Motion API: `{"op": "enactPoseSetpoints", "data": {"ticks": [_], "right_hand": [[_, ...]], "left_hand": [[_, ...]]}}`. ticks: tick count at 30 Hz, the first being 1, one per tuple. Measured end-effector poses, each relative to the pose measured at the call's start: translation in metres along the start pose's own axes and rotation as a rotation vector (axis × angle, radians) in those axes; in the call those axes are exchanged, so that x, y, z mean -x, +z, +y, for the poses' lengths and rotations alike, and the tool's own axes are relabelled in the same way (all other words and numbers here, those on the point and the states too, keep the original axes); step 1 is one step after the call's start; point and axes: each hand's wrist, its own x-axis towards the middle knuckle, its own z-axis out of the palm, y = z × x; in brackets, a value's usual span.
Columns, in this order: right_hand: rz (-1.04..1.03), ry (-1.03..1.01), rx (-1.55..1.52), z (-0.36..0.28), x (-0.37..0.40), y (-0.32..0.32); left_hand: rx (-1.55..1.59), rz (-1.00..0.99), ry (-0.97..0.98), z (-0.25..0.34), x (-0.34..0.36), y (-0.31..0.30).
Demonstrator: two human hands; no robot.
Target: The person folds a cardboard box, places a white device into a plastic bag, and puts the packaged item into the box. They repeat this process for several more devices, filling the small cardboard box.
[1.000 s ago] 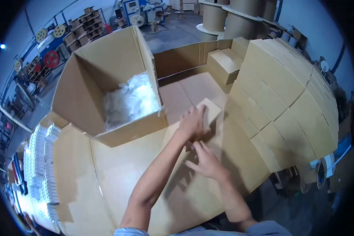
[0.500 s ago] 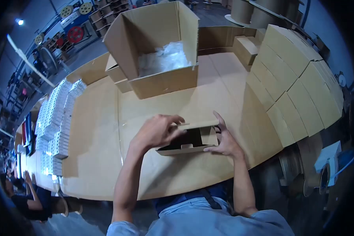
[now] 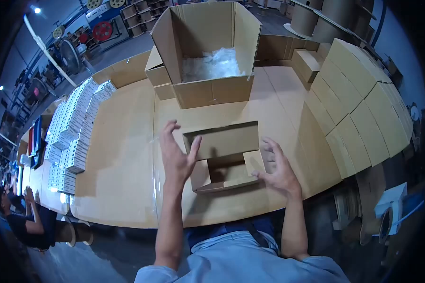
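Note:
A small brown cardboard box (image 3: 226, 141) stands on the cardboard-covered table in front of me, its lid raised at the back and its inside in view. Its side flaps stick out at the left and right of the opening. My left hand (image 3: 177, 158) hovers at the box's left side, open, thumb and fingers spread. At the right end, my right hand (image 3: 282, 172) is open too, its thumb tip right at the right side flap (image 3: 254, 162) and its fingers curved outward.
Behind the small box stands a large open carton (image 3: 217, 92) holding clear plastic bags (image 3: 217, 63). Stacked brown boxes (image 3: 354, 104) line the right side. White printed small boxes (image 3: 73, 122) are piled at the left. A person (image 3: 26, 217) is at the far left.
The box's lid has swung up and back, uncovering the inside. My left hand has let go of the lid and moved left; my right hand has loosened from the box's right end.

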Motion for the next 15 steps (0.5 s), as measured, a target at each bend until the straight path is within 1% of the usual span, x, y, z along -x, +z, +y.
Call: {"op": "enactPoseSetpoints", "data": {"ticks": [1, 3, 4, 6, 7, 8, 9, 11, 13, 14, 15], "right_hand": [[0.004, -0.012, 0.130, -0.006, -0.001, 0.004], [0.016, -0.035, 0.383, -0.013, 0.002, 0.018], [0.005, -0.051, 0.469, -0.018, 0.002, 0.025], [0.020, 0.026, 0.449, -0.023, -0.001, 0.036], [0.027, 0.063, 0.445, -0.024, -0.003, 0.038], [0.096, 0.073, 0.408, -0.025, -0.004, 0.039], [0.084, 0.079, 0.329, -0.024, -0.005, 0.034], [0.067, 0.092, 0.170, -0.021, -0.009, 0.018], [0.058, 0.070, 0.023, 0.003, -0.018, 0.009], [0.036, 0.063, -0.033, 0.014, -0.026, 0.003], [0.012, 0.056, -0.090, 0.022, -0.034, -0.002]], "left_hand": [[-0.022, 0.056, -0.073, 0.008, 0.014, -0.011], [-0.059, -0.032, -0.116, 0.027, 0.047, -0.017], [-0.048, -0.093, -0.176, 0.034, 0.059, -0.016], [0.000, -0.212, -0.299, 0.048, 0.067, -0.015], [-0.008, -0.223, -0.277, 0.043, 0.071, -0.011], [-0.014, -0.231, -0.255, 0.033, 0.076, -0.005], [-0.020, -0.238, -0.228, 0.030, 0.073, -0.003], [0.130, -0.253, -0.379, 0.033, 0.066, -0.006], [0.280, -0.240, -0.520, 0.027, 0.060, -0.003], [0.236, -0.244, -0.443, 0.023, 0.056, 0.000], [0.283, -0.215, -0.440, 0.017, 0.051, 0.005]]}}
